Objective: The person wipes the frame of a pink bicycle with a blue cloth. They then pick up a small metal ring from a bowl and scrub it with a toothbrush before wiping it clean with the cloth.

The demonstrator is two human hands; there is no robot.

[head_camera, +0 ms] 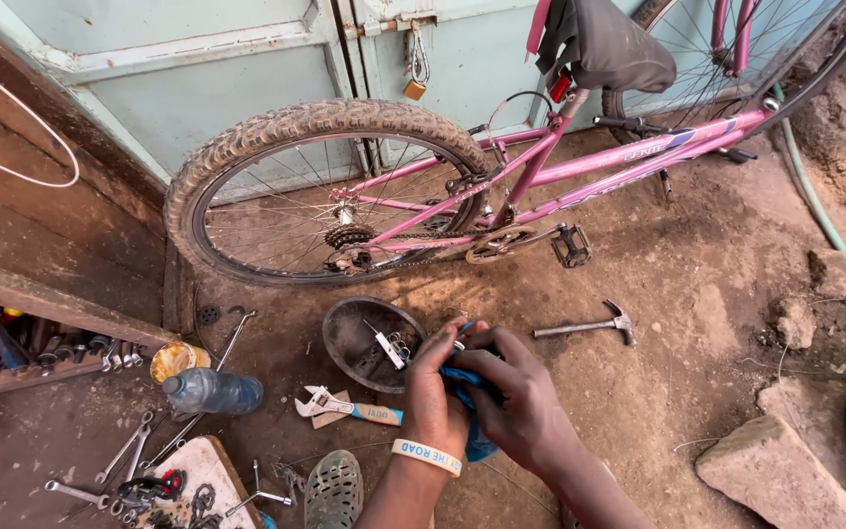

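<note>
Bare packed earth makes up the floor point(697, 294) of this yard, with a pale blue door point(247, 88) behind and a pink bicycle point(560, 167) standing across it, rear wheel point(330, 191) to your left. Your two hands meet low in the middle — the left hand point(433, 397), with a pale wristband, and the right hand point(516, 397) both close around a bunched blue cloth point(467, 411). Each grip is pressed together on that cloth, fingers curled; whether a small part sits inside it you cannot tell.

Just ahead of your left hand, nearly touching the fingertips, lies a dark round bowl point(350, 343) — it holds a few small metal pieces and what looks like a little white-and-metal tool. The left hand is the nearer one to it. An adjustable wrench point(350, 407) lies to the left of your wrist, long axis pointing toward you. A hammer point(589, 325) rests further right, well apart. A plastic bottle point(212, 392) and loose spanners point(129, 451) lie at far left.
</note>
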